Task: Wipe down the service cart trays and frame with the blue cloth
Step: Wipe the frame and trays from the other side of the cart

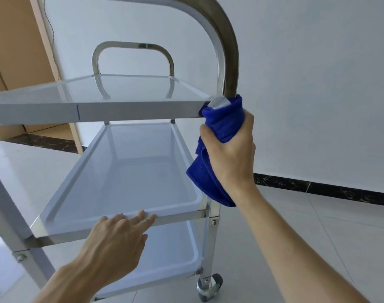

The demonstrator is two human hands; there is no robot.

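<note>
A steel service cart fills the view, with a top tray [121, 111], a middle tray [62, 204] and a bottom tray [193, 254]. My right hand [232, 149] grips the blue cloth [224, 119], wrapped around the near right frame post [229, 68] where it meets the top tray's corner. A loose end of the cloth hangs down beside my wrist. My left hand [114, 239] rests with straight fingers on the front rim of the middle tray.
A second curved handle [132, 45] stands at the cart's far end. A caster wheel [210, 286] sits under the near right leg. White wall with black skirting [317, 188] on the right; a wooden door frame [55, 68] on the left; pale tiled floor.
</note>
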